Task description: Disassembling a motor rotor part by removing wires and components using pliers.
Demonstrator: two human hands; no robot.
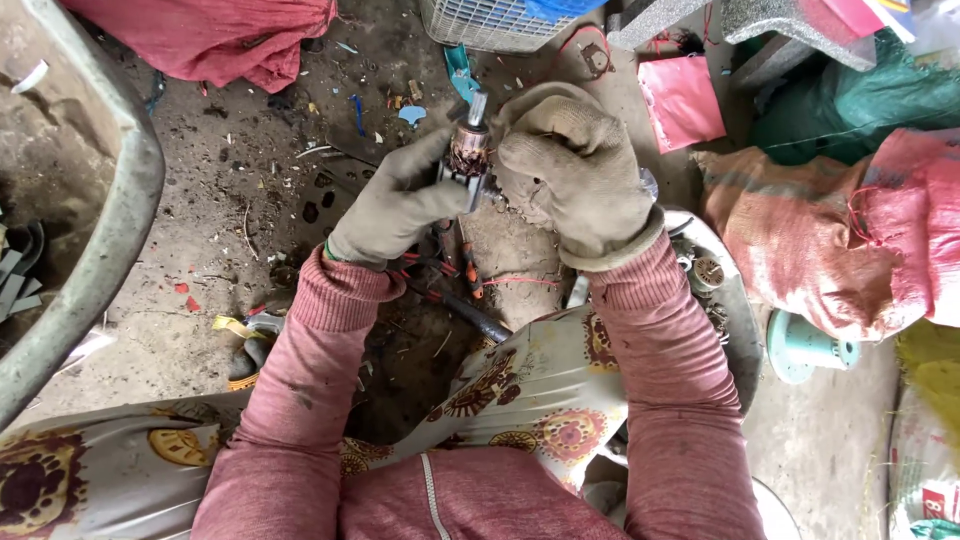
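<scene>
Between the knees, over a dirt floor littered with scraps, is where I have both hands working. Largest things first: a grey basin rim curves down the left edge, woven sacks in red and green pile up on the right, a red cloth lies at top left, and a white slatted basket sits at the top. A teal plastic piece rests by the sacks, and a pink sheet lies just above them.

Closer in, my left hand, gloved, is curled around the lower body of a small motor armature; fingers closed on it, not spread. My right hand, also gloved, is bunched tight against the armature's right side, touching it. Whether those fingers are pinching wire or only pressing, I cannot tell; the glove hides the tips.

Armature sits squarely between the two hands, held above the floor, both equally near. Long axis runs near upright in view, tilted slightly: the bare steel shaft points up and away from me, copper windings below it.

Under the hands, red-handled tools lie on the ground.
</scene>
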